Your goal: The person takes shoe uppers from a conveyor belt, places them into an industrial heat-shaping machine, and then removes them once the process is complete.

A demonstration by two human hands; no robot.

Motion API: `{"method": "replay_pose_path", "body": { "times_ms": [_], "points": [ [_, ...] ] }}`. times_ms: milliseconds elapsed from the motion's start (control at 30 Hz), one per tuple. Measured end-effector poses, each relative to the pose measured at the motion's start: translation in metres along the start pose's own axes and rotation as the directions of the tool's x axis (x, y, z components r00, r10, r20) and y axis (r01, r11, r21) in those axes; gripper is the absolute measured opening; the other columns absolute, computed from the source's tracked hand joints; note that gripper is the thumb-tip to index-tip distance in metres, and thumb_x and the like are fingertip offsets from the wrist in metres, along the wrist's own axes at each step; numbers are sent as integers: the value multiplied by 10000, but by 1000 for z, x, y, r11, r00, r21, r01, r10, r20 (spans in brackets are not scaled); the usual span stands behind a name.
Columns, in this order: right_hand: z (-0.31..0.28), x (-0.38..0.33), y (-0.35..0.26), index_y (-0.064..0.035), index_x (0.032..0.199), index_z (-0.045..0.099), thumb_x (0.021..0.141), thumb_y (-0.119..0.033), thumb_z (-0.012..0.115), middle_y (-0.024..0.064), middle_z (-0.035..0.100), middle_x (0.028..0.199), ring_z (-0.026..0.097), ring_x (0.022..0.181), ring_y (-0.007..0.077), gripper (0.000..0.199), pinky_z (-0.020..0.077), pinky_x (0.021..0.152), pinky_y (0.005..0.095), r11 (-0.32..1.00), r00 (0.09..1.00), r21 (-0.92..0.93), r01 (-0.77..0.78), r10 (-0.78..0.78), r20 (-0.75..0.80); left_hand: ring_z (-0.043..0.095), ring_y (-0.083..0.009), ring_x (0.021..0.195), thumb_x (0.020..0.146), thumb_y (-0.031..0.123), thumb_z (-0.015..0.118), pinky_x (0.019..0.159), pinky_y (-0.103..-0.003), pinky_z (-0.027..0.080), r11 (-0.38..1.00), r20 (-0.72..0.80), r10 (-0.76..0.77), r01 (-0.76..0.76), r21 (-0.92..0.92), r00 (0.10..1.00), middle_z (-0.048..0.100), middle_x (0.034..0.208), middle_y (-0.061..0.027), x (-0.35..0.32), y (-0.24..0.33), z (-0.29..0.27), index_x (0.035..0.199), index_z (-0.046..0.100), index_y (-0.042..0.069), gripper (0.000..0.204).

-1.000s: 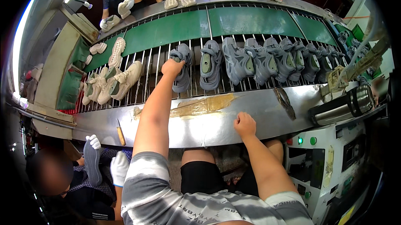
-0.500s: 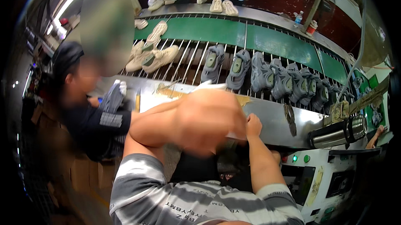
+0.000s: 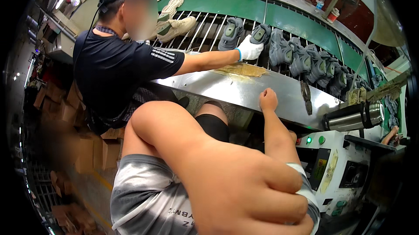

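My left hand (image 3: 253, 191) is large and close at the lower middle, its fingers curled. Its palm side is hidden, so I cannot see whether anything is in it. My right hand (image 3: 268, 100) rests as a loose fist on the near metal ledge (image 3: 283, 97), with nothing showing in it. Beyond the ledge, a co-worker's white-gloved hand (image 3: 250, 49) touches a grey sneaker (image 3: 260, 34) on the roller rack. Another grey sneaker (image 3: 231, 33) lies left of it, and several more grey sneakers (image 3: 307, 62) stand in a row to the right.
The co-worker (image 3: 126, 56) in a dark shirt leans in from the left. Cream shoes (image 3: 176, 29) lie on the rack's left part. A steel flask (image 3: 355, 117) lies at the right above a white machine (image 3: 338, 160). Cardboard boxes (image 3: 89, 152) stand on the floor at left.
My left hand has come down and closer, away from the ledge. The co-worker has leaned in and reached a gloved hand to a grey sneaker. My right hand still rests on the ledge.
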State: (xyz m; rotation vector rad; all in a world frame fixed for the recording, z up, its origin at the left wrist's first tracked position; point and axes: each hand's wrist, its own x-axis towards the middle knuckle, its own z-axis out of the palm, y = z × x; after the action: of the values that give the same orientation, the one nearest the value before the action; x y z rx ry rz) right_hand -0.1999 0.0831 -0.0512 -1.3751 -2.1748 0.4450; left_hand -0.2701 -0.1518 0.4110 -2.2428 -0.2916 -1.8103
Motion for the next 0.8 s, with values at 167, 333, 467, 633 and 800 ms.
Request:
{"method": "replay_pose_path", "body": {
  "times_ms": [167, 333, 467, 633, 800],
  "points": [
    [-1, -1, 2, -104, 775, 530, 789, -185, 567, 89, 578, 798, 564, 846, 311, 91, 460, 704, 450, 1000, 998, 1, -7, 7, 65, 551, -221, 620, 806, 112, 573, 491, -327, 414, 960, 370, -74, 166, -224, 926, 603, 846, -70, -49, -35, 5, 796, 629, 38, 93],
    [-22, -3, 13, -110, 824, 529, 808, -244, 547, 124, 626, 783, 599, 771, 354, 135, 460, 652, 482, 989, 986, -110, -103, 117, 123, 616, -284, 656, 696, 88, 650, 581, -361, 498, 624, 342, -771, 741, 246, 536, 631, 729, -88, -254, -113, 40, 795, 657, 70, 100],
    [-40, -5, 32, -107, 790, 501, 794, -257, 541, 125, 632, 711, 602, 655, 366, 156, 454, 588, 509, 966, 988, -230, -121, 139, 65, 620, -315, 678, 721, 230, 638, 626, -418, 499, 216, 71, -973, 758, 615, 220, 650, 700, -106, -423, -128, 3, 701, 678, 86, 151],
    [-36, -5, 29, -109, 783, 497, 788, -234, 532, 130, 618, 694, 598, 665, 373, 130, 450, 588, 504, 944, 979, -274, -187, 202, 30, 617, -326, 626, 754, 273, 576, 588, -441, 497, -176, -276, -960, 655, 735, 52, 626, 646, -138, -471, -127, -39, 618, 643, 76, 248],
    [-24, -8, 33, -119, 788, 509, 794, -238, 530, 133, 611, 689, 586, 654, 381, 121, 445, 573, 492, 944, 979, -264, -201, 204, -16, 602, -342, 591, 730, 247, 606, 586, -442, 492, -129, -316, -936, 684, 718, 155, 605, 594, -148, -482, -127, -36, 604, 636, 69, 220]
  ]
}}
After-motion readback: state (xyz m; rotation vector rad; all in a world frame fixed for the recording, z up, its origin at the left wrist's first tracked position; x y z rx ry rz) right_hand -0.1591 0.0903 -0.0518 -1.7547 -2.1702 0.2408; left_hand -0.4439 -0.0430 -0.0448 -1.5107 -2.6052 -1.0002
